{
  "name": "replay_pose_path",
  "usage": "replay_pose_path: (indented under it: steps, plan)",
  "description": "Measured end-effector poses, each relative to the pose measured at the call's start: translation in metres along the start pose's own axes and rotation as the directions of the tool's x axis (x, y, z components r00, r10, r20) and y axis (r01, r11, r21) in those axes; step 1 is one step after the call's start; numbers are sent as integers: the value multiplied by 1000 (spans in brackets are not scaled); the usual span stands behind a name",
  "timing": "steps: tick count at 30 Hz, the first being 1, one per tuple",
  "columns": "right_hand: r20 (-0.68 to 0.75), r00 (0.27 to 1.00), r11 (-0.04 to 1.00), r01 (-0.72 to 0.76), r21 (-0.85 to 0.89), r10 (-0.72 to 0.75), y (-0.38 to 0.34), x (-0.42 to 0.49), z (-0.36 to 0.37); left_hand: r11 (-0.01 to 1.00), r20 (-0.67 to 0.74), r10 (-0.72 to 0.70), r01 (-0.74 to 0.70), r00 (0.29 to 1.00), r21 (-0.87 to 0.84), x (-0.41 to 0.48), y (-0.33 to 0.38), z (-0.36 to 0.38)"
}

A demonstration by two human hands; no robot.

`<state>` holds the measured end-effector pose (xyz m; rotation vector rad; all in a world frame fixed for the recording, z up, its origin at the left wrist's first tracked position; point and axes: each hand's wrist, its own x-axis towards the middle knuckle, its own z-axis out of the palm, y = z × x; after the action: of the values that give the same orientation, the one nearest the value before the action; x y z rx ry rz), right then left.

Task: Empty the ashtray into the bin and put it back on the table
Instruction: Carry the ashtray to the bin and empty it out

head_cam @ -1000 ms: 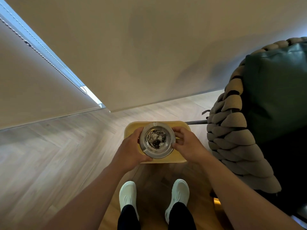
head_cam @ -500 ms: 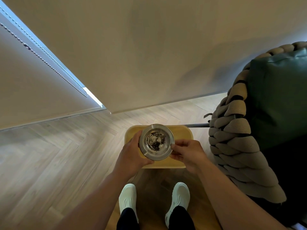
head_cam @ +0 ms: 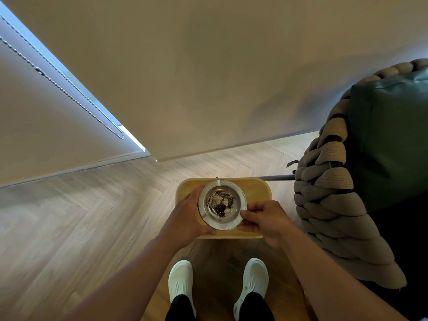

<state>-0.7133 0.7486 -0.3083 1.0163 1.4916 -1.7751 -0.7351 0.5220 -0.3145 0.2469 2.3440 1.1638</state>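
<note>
Left hand [head_cam: 185, 218] cups the metal ashtray [head_cam: 221, 204] from the side, right hand [head_cam: 266, 222] pinches its near rim; ash and dark bits sit inside. It's above the small yellow table [head_cam: 257, 188], white shoes [head_cam: 181, 280] below.

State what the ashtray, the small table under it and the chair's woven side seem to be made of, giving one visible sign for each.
Ashtray: probably brushed metal, with a silvery rim and soft highlights.
Small table: looks like light wood or a wood-look surface, pale yellow and matte; grain is not clear.
Chair's woven side: thick braided fabric cord, with a knit texture visible on the beige loops.
</note>
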Motion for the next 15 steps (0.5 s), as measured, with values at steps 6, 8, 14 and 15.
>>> replay_pose_path:
  steps: [6,8,14,15]
  plan:
    - [-31,999,999,27,-35,-28,-2,-2,-5,984,57,68,-76,996,159,2,8,-14]
    - [-62,997,998,33,-62,-37,-2,-2,-10,945,57,77,-91,995,314,4,4,-21]
    - [-141,988,994,41,-103,-56,2,-2,-15,778,121,3,-79,993,624,8,-16,-27]
    - [-148,987,993,42,-111,-58,2,-2,-14,765,131,-11,-76,991,639,9,-19,-26]
